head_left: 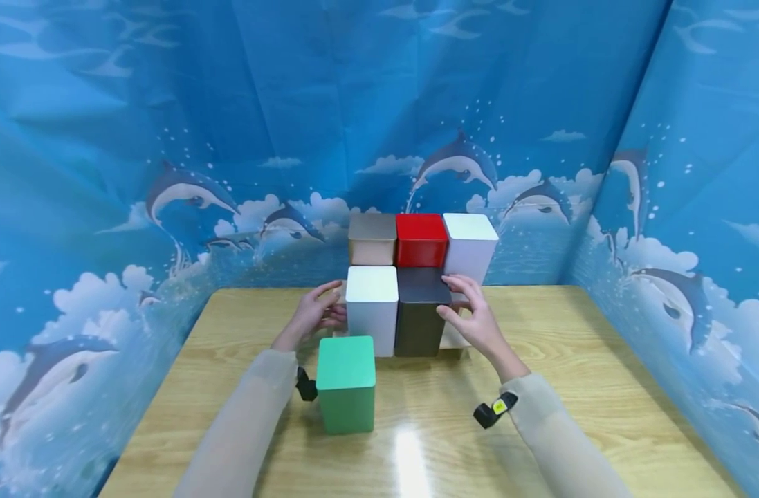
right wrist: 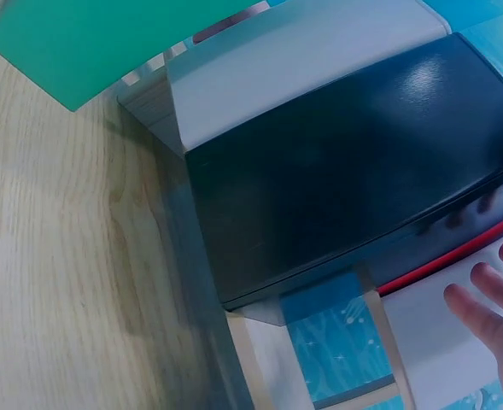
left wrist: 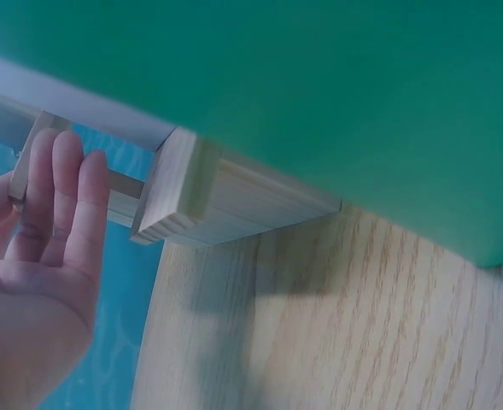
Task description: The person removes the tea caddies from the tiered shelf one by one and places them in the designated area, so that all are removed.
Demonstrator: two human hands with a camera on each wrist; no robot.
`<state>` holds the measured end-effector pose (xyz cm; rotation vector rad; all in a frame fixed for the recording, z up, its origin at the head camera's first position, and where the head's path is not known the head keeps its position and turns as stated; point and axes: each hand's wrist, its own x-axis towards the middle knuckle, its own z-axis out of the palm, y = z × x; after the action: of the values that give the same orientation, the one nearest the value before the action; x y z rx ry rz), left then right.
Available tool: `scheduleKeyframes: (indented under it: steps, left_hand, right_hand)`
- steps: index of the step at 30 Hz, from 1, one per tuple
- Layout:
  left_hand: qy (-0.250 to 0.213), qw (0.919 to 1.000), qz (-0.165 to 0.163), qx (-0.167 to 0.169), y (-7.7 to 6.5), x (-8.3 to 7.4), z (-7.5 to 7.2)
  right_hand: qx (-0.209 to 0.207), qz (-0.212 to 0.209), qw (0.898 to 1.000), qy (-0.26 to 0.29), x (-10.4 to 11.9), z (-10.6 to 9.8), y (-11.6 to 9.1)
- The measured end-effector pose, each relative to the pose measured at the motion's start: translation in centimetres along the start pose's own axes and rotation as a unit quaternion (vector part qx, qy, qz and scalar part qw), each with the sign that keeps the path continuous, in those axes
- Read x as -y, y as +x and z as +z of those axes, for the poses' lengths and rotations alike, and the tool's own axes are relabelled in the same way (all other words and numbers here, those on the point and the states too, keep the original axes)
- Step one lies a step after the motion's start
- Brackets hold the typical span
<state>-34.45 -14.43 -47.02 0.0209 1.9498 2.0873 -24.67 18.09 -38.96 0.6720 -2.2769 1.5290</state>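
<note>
Working from a distance, I see nearest to me a green box (head_left: 346,387) standing upright on the table (head_left: 510,443), its long axis vertical and its flat top facing up. Farther in, the left hand (head_left: 309,317) is beside the front white box (head_left: 371,311), with its fingers at the end of a wooden rack (left wrist: 170,190); I cannot tell whether it grasps the wood. The black box (head_left: 423,319) stands close against this white box, on its right, both upright on the rack with their tops upward. So the black box lies between the two hands, nearer to the right hand (head_left: 475,321), which is released, its thumb and fingers spread at the box's right edge. Behind them, from left to right, are a beige box (head_left: 372,239), a red box (head_left: 421,239) and a rear white box (head_left: 469,245). All tops look closed, so the contents are hidden. Farthest is a blue backdrop (head_left: 317,83) with dolphins.
</note>
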Motion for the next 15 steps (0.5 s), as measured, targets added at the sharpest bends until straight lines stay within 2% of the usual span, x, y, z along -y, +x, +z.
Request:
scheduleKeyframes:
  steps: [6, 10, 15]
  left_hand:
    - [0.002, 1.0000, 0.005, -0.006, 0.02, 0.09, 0.09]
    - [0.002, 1.0000, 0.002, -0.005, -0.05, 0.00, 0.14]
    - [0.001, 0.9999, -0.003, -0.013, -0.01, -0.03, 0.10]
  right_hand:
    - [-0.002, 0.001, 1.000, -0.004, -0.10, 0.25, -0.15]
    - [0.001, -0.012, 1.000, 0.029, -0.24, 0.23, -0.18]
    - [0.024, -0.032, 0.997, 0.068, -0.48, 0.13, -0.28]
